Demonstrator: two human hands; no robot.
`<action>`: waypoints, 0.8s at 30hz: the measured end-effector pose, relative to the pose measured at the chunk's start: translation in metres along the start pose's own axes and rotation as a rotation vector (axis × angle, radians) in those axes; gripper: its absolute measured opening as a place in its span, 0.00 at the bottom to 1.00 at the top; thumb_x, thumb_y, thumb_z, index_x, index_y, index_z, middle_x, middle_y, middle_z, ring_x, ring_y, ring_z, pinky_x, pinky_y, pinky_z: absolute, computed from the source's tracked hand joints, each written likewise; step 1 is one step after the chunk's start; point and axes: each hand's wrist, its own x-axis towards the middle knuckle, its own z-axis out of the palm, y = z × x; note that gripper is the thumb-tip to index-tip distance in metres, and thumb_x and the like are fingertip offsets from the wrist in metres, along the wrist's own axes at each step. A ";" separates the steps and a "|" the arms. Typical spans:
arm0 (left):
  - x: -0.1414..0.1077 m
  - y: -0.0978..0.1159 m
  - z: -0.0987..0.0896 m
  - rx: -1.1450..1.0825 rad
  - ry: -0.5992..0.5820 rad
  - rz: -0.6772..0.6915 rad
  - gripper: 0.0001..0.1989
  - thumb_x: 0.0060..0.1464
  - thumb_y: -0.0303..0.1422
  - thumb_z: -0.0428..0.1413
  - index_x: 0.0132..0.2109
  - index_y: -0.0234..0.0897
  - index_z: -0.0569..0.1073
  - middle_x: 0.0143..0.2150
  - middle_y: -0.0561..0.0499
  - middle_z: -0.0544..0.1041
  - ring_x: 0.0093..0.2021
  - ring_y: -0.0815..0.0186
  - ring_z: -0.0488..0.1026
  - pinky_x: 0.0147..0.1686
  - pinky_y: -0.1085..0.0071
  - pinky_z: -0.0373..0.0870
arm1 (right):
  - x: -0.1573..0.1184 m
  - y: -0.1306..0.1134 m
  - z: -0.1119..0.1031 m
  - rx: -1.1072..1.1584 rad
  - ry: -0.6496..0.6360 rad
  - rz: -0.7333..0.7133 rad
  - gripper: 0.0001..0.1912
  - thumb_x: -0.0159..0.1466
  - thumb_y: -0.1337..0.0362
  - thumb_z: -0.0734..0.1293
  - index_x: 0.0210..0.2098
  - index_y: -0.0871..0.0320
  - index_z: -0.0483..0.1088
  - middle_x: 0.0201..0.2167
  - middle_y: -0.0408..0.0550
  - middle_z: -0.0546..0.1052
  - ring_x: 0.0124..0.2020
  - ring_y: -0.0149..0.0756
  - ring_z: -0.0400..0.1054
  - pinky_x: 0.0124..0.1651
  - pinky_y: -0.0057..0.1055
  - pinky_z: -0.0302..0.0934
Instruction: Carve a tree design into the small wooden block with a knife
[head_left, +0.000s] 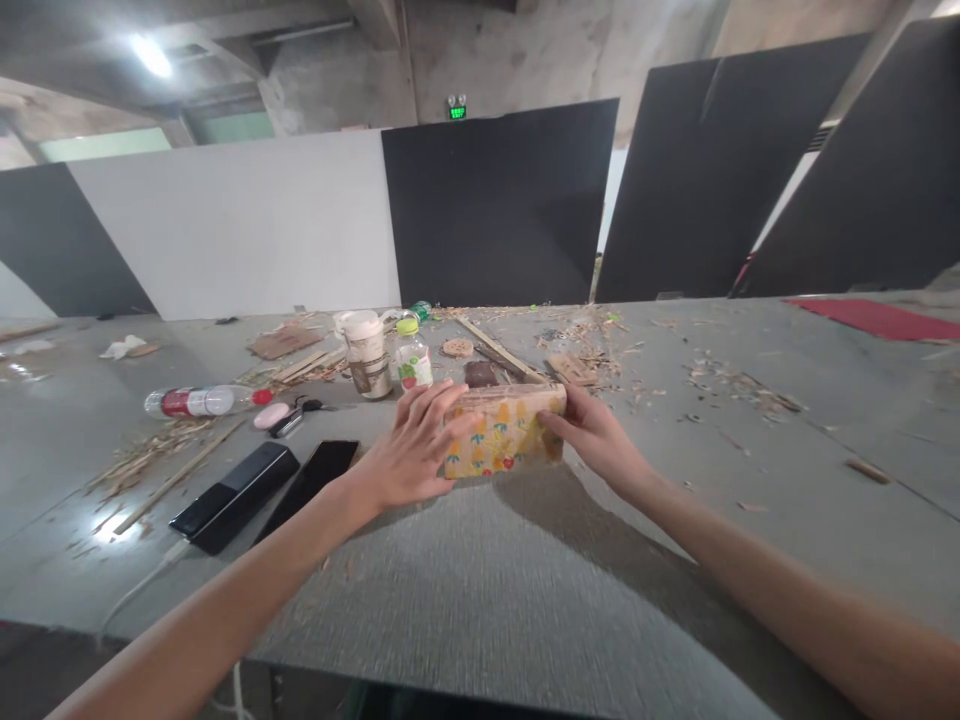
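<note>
A flat, rectangular packet in clear wrap, printed with yellow fruit and small red and blue-green shapes, stands on its long edge on the grey table. My right hand grips its right end, thumb on the front face and fingers behind. At the left end, my left hand lies over the side and upper edge, its fingers partly bent around it. What the packet contains cannot be made out. Just behind it are a small dark brown block and a round tan piece.
Left of my hands are a black phone, a black power bank with a white cable, and a lying bottle. A paper cup and a green-capped bottle stand further back. Wood scraps litter the table.
</note>
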 end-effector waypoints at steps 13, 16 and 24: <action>0.013 0.019 0.028 -0.554 0.087 -0.585 0.40 0.62 0.40 0.64 0.74 0.49 0.53 0.70 0.36 0.69 0.69 0.41 0.70 0.63 0.39 0.72 | -0.002 0.021 -0.008 0.015 -0.031 0.043 0.20 0.67 0.44 0.71 0.44 0.55 0.72 0.40 0.48 0.77 0.39 0.41 0.70 0.39 0.35 0.64; 0.025 0.020 0.033 -0.888 0.152 -0.812 0.30 0.64 0.41 0.61 0.69 0.44 0.62 0.53 0.41 0.81 0.51 0.49 0.81 0.49 0.51 0.79 | 0.000 0.026 -0.009 -0.063 -0.004 0.049 0.22 0.66 0.42 0.70 0.42 0.55 0.70 0.38 0.47 0.76 0.39 0.41 0.69 0.39 0.35 0.62; 0.063 0.024 0.082 -1.074 0.562 -0.929 0.13 0.62 0.45 0.62 0.38 0.40 0.74 0.37 0.50 0.77 0.39 0.60 0.75 0.39 0.67 0.70 | 0.002 0.040 -0.017 -0.200 0.117 0.088 0.27 0.70 0.36 0.59 0.31 0.53 0.59 0.30 0.45 0.67 0.34 0.38 0.62 0.35 0.34 0.54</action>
